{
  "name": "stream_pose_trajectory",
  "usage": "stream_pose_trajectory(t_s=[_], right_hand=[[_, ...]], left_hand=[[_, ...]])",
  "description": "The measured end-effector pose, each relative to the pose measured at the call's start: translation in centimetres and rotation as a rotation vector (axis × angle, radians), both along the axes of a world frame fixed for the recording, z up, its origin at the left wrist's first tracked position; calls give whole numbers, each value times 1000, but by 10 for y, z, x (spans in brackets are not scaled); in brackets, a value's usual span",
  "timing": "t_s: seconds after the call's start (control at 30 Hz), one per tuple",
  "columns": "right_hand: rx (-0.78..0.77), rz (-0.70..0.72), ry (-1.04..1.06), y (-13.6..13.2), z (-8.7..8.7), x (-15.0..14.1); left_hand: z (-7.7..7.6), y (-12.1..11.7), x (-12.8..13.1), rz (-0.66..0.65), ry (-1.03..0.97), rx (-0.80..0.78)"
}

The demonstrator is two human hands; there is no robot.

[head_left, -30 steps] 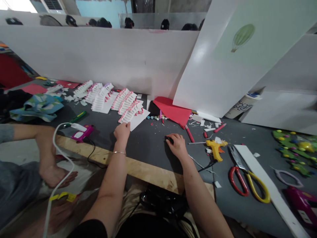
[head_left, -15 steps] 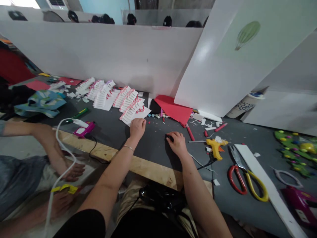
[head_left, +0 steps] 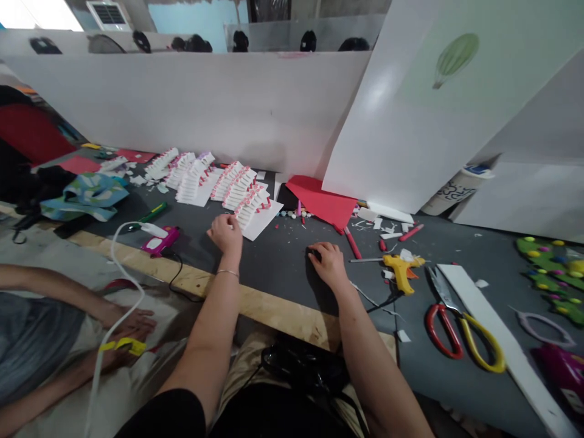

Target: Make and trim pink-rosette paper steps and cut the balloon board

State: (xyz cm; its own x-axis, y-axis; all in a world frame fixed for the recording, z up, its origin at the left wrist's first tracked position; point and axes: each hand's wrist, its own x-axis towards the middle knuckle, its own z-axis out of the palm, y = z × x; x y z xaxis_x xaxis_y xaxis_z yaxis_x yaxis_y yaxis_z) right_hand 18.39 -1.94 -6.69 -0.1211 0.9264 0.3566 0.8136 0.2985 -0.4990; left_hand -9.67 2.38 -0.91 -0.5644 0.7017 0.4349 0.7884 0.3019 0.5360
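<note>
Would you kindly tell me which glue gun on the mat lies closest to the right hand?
The yellow glue gun, right of the right hand; both magenta glue guns lie farther away.

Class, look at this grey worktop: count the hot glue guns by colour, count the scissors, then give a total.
Yellow hot glue gun: 1
Magenta hot glue guns (left; right, cut off by the frame): 2
Red-and-yellow-handled scissors: 1
Total: 4
</note>
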Motion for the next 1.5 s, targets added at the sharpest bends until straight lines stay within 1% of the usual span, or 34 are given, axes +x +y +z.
stream_pose_trajectory(t_s=[0.03, 0.07, 0.13, 0.17, 0.23, 0.33, 0.4, 0.63, 0.8, 0.87, 0.97, 1.1, 1.23, 1.37, 1.43, 1.5], right_hand=[[0, 2, 2, 0, 0, 0], [0, 3, 2, 0, 0, 0], [0, 0, -2, 1, -1, 0], [-1, -1, -5, 1, -1, 0], [-4, -1, -9, 1, -1, 0], [-9, -1, -9, 1, 0, -1], [-10, -3, -6, 0, 1, -1], [-21, -2, -3, 1, 1, 0], [-12, 5, 5, 1, -1, 1], [-8, 3, 0, 1, 0, 1], [-9, -2, -13, 1, 0, 0], [-8, -3, -18, 1, 1, 0], [-15, -4, -17, 1, 2, 0], [-17, 3, -18, 0, 3, 0], [-12, 4, -22, 0, 3, 0], [-6, 1, -30, 0, 3, 0]], left_hand=[[1, 0, -8, 83, -39, 17], [1, 1, -16, 139, -79, 15], [-1, 2, -27, 189, -151, -21], [-3, 4, -31, 180, -177, -51], [-7, 6, -34, 106, -187, -123], [-11, 7, -31, -47, -112, -246], [-12, 8, -29, -97, -68, -292], [-12, 11, -26, -99, -108, -276], [-10, 13, -21, -119, -185, -196], [-10, 13, -19, -173, -264, -118], [-11, 14, -16, -269, -418, 45], [-14, 19, -10, -344, -740, 206], [-17, 26, -6, -307, -1084, 318], [-17, 32, -12, -264, -1435, 420], [-16, 33, -18, -208, -1549, 447], [-15, 33, -24, -140, -1595, 470]])
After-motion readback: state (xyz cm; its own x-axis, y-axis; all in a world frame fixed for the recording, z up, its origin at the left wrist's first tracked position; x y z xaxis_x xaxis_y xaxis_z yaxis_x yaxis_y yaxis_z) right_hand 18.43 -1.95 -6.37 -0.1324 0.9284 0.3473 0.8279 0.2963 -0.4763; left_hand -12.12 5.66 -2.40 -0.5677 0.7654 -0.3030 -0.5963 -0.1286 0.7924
